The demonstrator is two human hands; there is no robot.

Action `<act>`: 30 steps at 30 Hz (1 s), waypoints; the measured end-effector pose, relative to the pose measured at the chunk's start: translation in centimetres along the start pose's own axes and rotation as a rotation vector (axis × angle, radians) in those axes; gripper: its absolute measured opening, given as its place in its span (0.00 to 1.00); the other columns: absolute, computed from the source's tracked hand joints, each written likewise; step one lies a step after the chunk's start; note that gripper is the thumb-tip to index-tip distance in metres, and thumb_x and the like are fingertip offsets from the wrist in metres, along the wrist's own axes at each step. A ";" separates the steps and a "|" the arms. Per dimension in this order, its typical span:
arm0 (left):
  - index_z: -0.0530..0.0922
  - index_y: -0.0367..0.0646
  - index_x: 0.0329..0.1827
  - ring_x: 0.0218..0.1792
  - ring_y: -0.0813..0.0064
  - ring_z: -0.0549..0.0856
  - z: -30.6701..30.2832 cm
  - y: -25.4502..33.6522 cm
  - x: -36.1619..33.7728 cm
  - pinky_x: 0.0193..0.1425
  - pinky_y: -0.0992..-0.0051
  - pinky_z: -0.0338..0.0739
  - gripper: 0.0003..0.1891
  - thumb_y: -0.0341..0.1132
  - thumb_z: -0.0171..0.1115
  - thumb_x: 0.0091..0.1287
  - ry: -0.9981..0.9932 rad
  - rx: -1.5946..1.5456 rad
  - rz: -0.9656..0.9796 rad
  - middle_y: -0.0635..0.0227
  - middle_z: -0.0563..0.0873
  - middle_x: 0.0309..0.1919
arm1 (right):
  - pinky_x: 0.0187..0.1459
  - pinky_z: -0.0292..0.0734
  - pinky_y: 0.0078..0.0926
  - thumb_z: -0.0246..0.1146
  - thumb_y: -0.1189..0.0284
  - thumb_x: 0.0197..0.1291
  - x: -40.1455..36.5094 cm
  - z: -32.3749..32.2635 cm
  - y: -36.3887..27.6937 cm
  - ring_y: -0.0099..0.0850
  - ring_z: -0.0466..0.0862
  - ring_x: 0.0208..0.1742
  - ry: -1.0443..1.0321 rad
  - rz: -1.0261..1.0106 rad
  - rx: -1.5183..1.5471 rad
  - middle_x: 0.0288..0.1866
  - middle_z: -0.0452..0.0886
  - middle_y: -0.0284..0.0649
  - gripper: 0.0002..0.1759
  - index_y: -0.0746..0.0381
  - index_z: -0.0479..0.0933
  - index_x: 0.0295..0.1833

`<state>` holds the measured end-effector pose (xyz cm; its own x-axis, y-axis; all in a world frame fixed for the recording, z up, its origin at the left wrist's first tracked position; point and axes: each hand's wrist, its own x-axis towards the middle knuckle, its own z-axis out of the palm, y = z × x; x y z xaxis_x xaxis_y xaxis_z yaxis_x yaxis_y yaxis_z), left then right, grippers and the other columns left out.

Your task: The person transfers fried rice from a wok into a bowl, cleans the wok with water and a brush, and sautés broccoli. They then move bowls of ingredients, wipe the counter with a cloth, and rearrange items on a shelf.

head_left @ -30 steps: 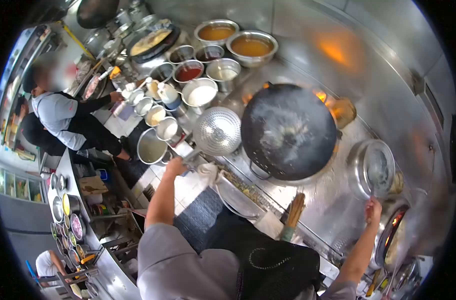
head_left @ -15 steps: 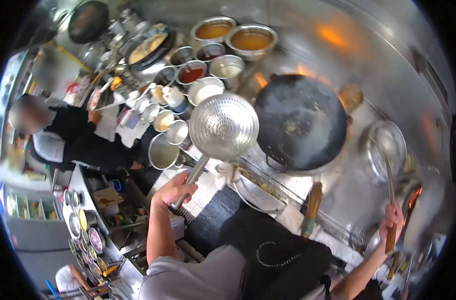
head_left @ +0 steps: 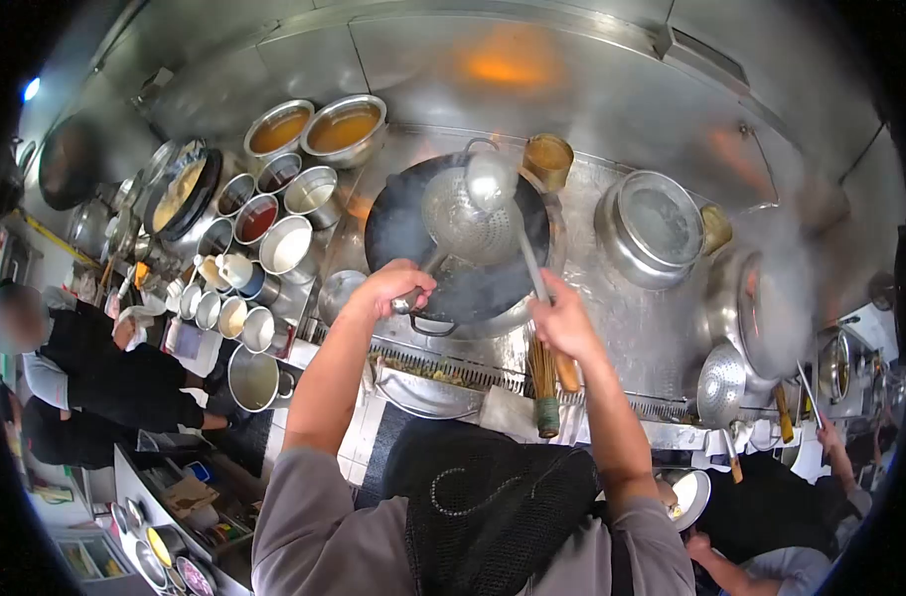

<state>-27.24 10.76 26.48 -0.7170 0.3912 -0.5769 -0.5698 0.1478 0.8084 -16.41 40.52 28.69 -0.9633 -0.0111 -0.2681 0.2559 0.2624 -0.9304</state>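
Around the wok [head_left: 468,290], the steel counter [head_left: 588,298] gives me room towards three o'clock, before the steel pot [head_left: 617,253]; bowls crowd nine. I judge I'm handling strainer [head_left: 455,221] and ladle [head_left: 491,181] together over the wok: left hand [head_left: 391,288] gripping one, right hand [head_left: 564,323] the other. Moving calls for clearing its rim and the five-o'clock brush [head_left: 545,397].

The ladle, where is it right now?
In the head view, the ladle is over the wok, in the right hand, its bowl overlapping the perforated strainer held by the left hand.
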 end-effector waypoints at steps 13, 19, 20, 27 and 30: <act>0.62 0.35 0.63 0.36 0.48 0.86 -0.8 -3.4 -0.7 0.42 0.56 0.79 0.32 0.27 0.64 0.54 0.878 1.056 0.449 0.45 0.84 0.40 | 0.53 0.78 0.36 0.60 0.76 0.56 -4.5 -1.4 9.1 0.43 0.86 0.48 -0.032 -0.149 -0.234 0.46 0.84 0.56 0.35 0.59 0.66 0.73; 0.56 0.36 0.72 0.59 0.47 0.79 0.6 -10.5 -3.6 0.64 0.60 0.72 0.37 0.20 0.58 0.57 0.749 0.758 0.702 0.45 0.75 0.60 | 0.22 0.71 0.22 0.63 0.72 0.64 -3.1 0.1 5.8 0.19 0.74 0.19 -0.147 0.001 0.141 0.28 0.80 0.36 0.32 0.57 0.66 0.74; 0.58 0.34 0.71 0.63 0.55 0.75 0.0 -10.7 -5.2 0.69 0.65 0.65 0.36 0.18 0.59 0.56 0.742 0.620 0.762 0.48 0.73 0.62 | 0.23 0.72 0.24 0.63 0.72 0.64 -3.7 -1.1 6.3 0.20 0.74 0.19 -0.062 -0.071 0.102 0.29 0.81 0.37 0.32 0.56 0.66 0.74; 0.59 0.39 0.67 0.18 0.80 0.72 -6.0 -18.0 -14.1 0.20 0.80 0.66 0.29 0.21 0.56 0.61 0.806 0.049 0.382 0.68 0.76 0.29 | 0.44 0.80 0.51 0.60 0.66 0.65 -2.3 -15.1 11.5 0.55 0.85 0.38 0.608 0.010 -0.830 0.42 0.83 0.60 0.32 0.50 0.63 0.74; 0.67 0.42 0.54 0.20 0.80 0.75 -8.3 -22.1 -15.5 0.21 0.80 0.68 0.17 0.23 0.57 0.63 0.591 -0.377 0.317 0.70 0.75 0.27 | 0.47 0.78 0.55 0.57 0.69 0.64 0.5 -19.2 12.3 0.59 0.84 0.42 0.697 0.073 -0.839 0.42 0.82 0.63 0.33 0.53 0.60 0.75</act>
<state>-6.85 -6.08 16.57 -0.9041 -0.2026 -0.3762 -0.3232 -0.2514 0.9123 -15.30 62.25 21.86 -0.8497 0.5107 0.1308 0.4325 0.8172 -0.3810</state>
